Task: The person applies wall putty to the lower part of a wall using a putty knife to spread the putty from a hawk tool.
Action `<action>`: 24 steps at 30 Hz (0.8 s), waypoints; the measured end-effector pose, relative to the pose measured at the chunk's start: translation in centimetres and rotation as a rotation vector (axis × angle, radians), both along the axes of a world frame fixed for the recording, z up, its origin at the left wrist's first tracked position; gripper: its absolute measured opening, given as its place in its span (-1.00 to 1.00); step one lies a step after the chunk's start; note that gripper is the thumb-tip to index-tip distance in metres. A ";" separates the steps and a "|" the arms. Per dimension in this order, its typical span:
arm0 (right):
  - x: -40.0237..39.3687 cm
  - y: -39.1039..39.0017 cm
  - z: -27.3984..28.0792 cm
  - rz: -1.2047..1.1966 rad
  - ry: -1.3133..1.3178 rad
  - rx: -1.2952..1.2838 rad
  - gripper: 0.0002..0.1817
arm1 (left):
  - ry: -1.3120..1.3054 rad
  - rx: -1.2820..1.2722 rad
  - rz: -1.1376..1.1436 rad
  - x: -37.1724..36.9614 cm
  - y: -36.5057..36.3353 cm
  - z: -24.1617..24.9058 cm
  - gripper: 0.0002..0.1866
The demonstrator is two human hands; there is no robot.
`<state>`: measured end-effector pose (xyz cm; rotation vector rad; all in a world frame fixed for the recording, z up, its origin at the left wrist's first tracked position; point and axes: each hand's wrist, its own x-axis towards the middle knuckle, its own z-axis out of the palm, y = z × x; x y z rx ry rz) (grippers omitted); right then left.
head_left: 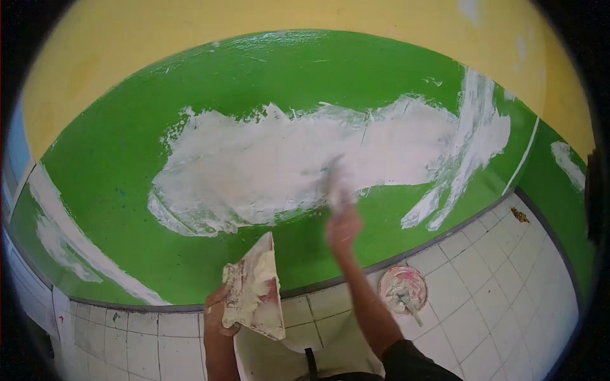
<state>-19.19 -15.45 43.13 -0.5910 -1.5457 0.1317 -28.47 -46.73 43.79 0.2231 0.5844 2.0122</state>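
Observation:
My left hand (219,311) grips a flat board (270,289) loaded with cream-white paste, low in front of the wall. Higher and to the right, my right hand (344,227) is closed round a blurred, paste-covered tool (338,184), whose far end lies over the broad white patch (254,162) on the green wall (273,70). The tool's exact shape is smeared by motion. Right of my forearm, a round bucket (384,293) with pinkish-white paste stands on the floor, a small tool's handle (414,314) sticking out over its rim.
Yellow paint (190,22) covers the upper wall. More white streaks (473,127) run down the right side and along the left. Pale floor tiles (489,308) meet the wall at a grey edge. A small brown object (520,216) lies near the right corner.

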 end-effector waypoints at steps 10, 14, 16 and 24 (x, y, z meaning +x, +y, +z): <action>-2.8 -12.3 -6.4 0.535 -0.427 -0.071 -0.51 | 0.052 0.019 0.114 -0.4 -4.2 1.7 -0.51; 1.1 -4.2 3.6 0.153 -0.100 0.388 -0.63 | 0.036 0.014 0.161 -0.8 -5.3 -0.4 -0.52; 1.1 -1.5 7.5 0.080 -0.300 0.491 -0.43 | 0.031 0.016 0.121 -1.2 -5.7 -1.9 -0.51; 1.5 0.1 -5.6 0.199 -0.704 0.442 -0.33 | -0.068 0.031 0.064 -1.2 -4.2 -4.5 -0.50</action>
